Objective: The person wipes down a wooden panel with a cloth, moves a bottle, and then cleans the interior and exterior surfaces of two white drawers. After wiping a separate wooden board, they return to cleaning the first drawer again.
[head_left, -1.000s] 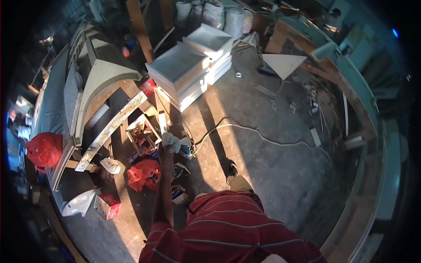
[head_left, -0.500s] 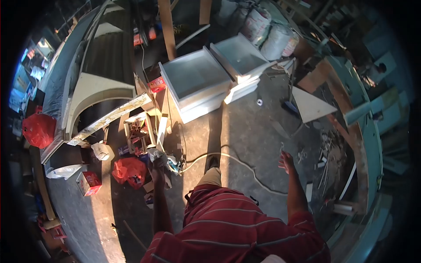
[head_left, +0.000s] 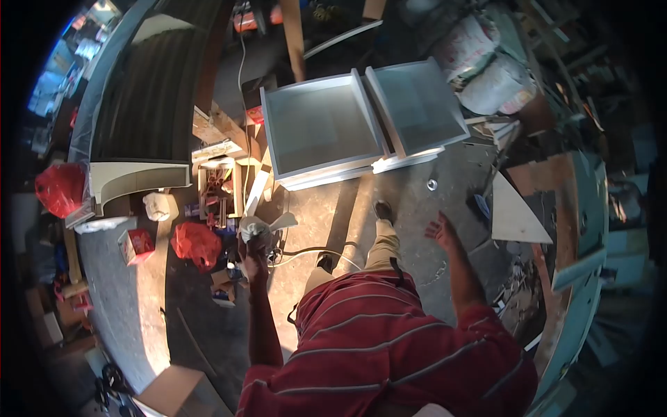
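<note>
My left hand is closed around a pale, crumpled bundle, which looks like cloth or thin plastic. A lighter flap sticks out to its right; I cannot make out what is inside. Out to the right, my right hand hangs over the floor with its fingers apart and nothing in it. Ahead of me lie two stacks of grey-white drawers, the left stack and the right stack. Left of my left hand, a red plastic bag rests on the floor.
A wooden crate of tools stands left of the drawers. A pale hose crosses the floor before my feet. On the right are a triangular board and scrap wood. White sacks sit at the back right.
I have stepped forward, and both feet now show. The bundle stays in my left hand, its flap now visible. My right hand has risen in view, its fingers more spread.
</note>
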A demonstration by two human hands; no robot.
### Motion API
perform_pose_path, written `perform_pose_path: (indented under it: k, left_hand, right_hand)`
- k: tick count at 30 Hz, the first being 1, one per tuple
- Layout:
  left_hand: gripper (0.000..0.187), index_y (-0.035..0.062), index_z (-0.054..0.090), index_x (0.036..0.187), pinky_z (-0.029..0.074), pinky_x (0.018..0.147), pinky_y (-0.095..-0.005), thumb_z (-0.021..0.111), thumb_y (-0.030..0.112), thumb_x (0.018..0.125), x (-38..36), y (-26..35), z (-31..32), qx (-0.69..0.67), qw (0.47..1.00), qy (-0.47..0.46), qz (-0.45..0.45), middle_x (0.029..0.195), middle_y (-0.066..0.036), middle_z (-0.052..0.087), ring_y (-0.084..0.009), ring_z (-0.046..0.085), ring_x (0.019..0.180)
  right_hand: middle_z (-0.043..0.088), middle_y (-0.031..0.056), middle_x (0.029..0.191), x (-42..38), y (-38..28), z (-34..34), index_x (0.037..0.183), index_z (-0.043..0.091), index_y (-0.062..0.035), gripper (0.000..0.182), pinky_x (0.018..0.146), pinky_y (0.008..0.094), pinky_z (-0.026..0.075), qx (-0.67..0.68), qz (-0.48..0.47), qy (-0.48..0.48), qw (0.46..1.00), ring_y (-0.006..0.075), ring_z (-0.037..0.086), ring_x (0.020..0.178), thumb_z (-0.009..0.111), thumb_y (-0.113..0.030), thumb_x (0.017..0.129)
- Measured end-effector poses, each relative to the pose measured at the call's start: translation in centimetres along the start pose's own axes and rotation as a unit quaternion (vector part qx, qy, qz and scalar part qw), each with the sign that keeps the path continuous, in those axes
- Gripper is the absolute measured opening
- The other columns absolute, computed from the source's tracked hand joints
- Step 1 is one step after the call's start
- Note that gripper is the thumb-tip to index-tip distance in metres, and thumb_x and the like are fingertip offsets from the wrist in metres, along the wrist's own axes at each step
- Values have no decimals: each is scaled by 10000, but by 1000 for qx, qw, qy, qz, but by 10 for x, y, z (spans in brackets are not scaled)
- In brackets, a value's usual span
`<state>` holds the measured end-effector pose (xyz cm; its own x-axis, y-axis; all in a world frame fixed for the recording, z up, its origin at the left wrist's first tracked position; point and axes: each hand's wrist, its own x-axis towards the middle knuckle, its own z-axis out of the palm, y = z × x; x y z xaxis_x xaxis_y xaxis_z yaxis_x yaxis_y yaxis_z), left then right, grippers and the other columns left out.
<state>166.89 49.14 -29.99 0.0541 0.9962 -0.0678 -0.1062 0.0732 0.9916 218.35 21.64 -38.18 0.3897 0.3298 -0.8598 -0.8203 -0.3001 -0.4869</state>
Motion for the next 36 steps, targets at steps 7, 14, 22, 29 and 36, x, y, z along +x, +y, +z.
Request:
perform_pose_path:
  k: [7,14,22,29,36]
  left_hand:
    - [393,48,466,1188,489,785,-337,531,149,814,-80,38,62,-76,958,227,-160,1053,-83,549,-182,560,914]
    - [328,0,492,1118,507,821,-371,506,160,832,-104,70,133,-90,929,303,-193,1065,-96,547,-211,565,959]
    - [339,-1,497,1104,510,824,-365,502,203,834,-87,75,183,-59,927,293,-227,1089,-107,540,-225,564,968]
    - [343,3,485,1120,508,821,-368,503,188,832,-76,82,225,-36,922,307,-233,1074,-105,546,-225,560,975]
    - [336,19,486,1127,507,816,-369,508,175,830,-78,76,232,-37,930,268,-249,1066,-94,548,-221,566,964]
  right_hand:
    - [306,203,1240,165,-164,47,1396,117,-169,998,834,577,427,-53,-18,34,998,435,423,1068,706,-512,667]
    - [187,181,1394,253,-175,74,1384,191,-134,898,895,557,376,6,-14,56,998,446,315,1197,681,-473,712]
    - [528,28,897,306,-152,71,976,498,-119,255,727,358,457,133,-72,16,988,188,544,851,610,-227,774]
    - [520,20,782,288,-161,77,850,512,-107,135,704,346,481,139,-60,-22,988,179,554,769,569,-117,728]
    - [490,27,726,284,-171,67,763,493,-111,62,625,380,521,38,5,-50,998,176,535,668,535,-114,718]
